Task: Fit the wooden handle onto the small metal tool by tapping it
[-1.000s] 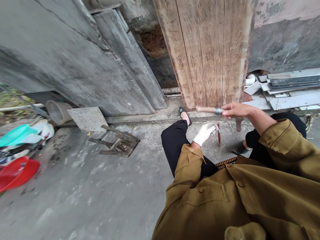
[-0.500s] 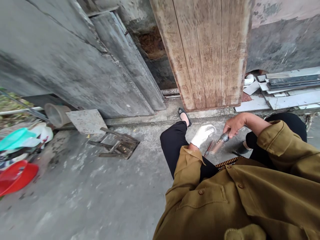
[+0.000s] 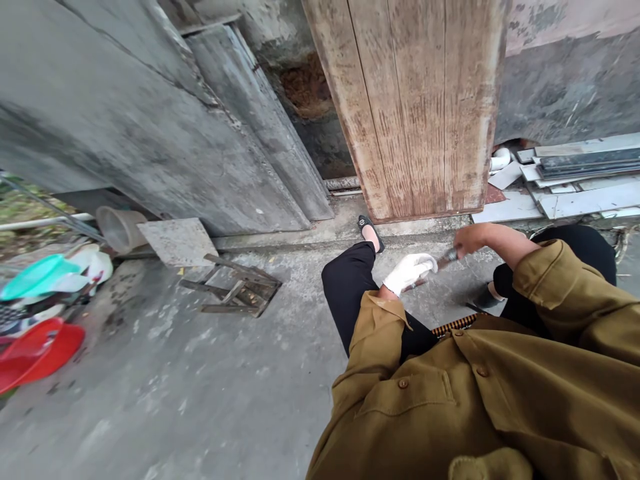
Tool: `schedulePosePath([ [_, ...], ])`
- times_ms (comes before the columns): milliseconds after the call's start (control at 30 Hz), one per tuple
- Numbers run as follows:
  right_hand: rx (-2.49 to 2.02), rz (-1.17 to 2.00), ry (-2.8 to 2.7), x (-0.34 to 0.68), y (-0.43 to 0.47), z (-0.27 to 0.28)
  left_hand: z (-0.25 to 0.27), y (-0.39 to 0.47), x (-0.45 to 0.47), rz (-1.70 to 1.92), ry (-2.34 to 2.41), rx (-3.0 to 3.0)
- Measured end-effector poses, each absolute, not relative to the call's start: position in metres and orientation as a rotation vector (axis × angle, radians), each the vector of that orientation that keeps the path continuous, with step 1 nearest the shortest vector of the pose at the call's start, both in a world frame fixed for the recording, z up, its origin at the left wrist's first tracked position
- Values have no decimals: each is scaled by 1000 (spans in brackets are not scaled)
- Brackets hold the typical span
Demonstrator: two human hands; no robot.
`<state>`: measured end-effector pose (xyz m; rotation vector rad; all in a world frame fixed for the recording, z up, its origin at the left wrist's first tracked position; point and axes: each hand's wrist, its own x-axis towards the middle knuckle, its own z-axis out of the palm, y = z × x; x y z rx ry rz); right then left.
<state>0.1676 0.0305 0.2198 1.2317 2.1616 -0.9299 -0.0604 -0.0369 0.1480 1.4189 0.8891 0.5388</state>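
Observation:
My left hand wears a white glove, and its fingers are curled closed. Below the glove shows a thin reddish-brown stick-like piece, mostly hidden by the hand. My right hand is bare and wrapped round the grip of a tool with a grey collar and a brownish shaft. Motion blurs this tool, and its kind cannot be made out. Its far end reaches the gloved fingers; whether they touch is unclear. Both hands are over the concrete floor, between my knees.
A wooden plank panel leans against the wall ahead. Stacked boards lie to the right. On the left are a small wooden stool, a square slab, a bucket, a red basin and a turquoise basin.
My right hand has moved up and slightly right, and the tool's shaft has swung up from below the glove to beside its fingers. My left hand has hardly moved.

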Motion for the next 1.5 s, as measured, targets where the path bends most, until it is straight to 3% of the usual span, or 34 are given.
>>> schedulePosePath([
  [133, 666, -1595, 1893, 169, 17, 240, 150, -34, -63, 638, 945, 1405],
  [267, 849, -1975, 2275, 173, 21, 260, 148, -34, -60, 740, 960, 1417],
  [333, 1203, -1963, 2436, 173, 28, 258, 143, -34, -58, 704, 888, 1424],
  [433, 1691, -1519, 2487, 170, 38, 241, 136, -33, -58, 640, 812, 1431],
  [500, 1721, -1161, 2475, 167, 40, 229, 133, -32, -58, 631, 841, 1478],
  [567, 1493, -1065, 2369, 165, 37, 220, 132, -32, -59, 636, 893, 1562],
  [767, 661, -1690, 1965, 170, 22, 235, 130, -34, -57, 644, 886, 1440],
  [900, 972, -2052, 2392, 174, 28, 249, 134, -34, -57, 713, 833, 1302],
  [967, 1246, -2081, 2486, 174, 35, 244, 139, -36, -57, 681, 808, 1323],
  [1033, 1497, -1836, 2534, 172, 41, 233, 144, -38, -57, 595, 776, 1352],
  [1100, 1667, -1376, 2541, 169, 44, 220, 146, -40, -57, 523, 772, 1373],
  [1167, 1597, -1009, 2439, 166, 41, 211, 146, -40, -57, 519, 792, 1386],
  [1200, 1453, -969, 2343, 165, 38, 210, 144, -40, -58, 534, 799, 1390],
  [1367, 592, -1580, 1907, 169, 24, 230, 141, -34, -60, 668, 802, 1370],
  [1500, 838, -1928, 2324, 181, 29, 254, 143, -34, -59, 760, 828, 1300],
])
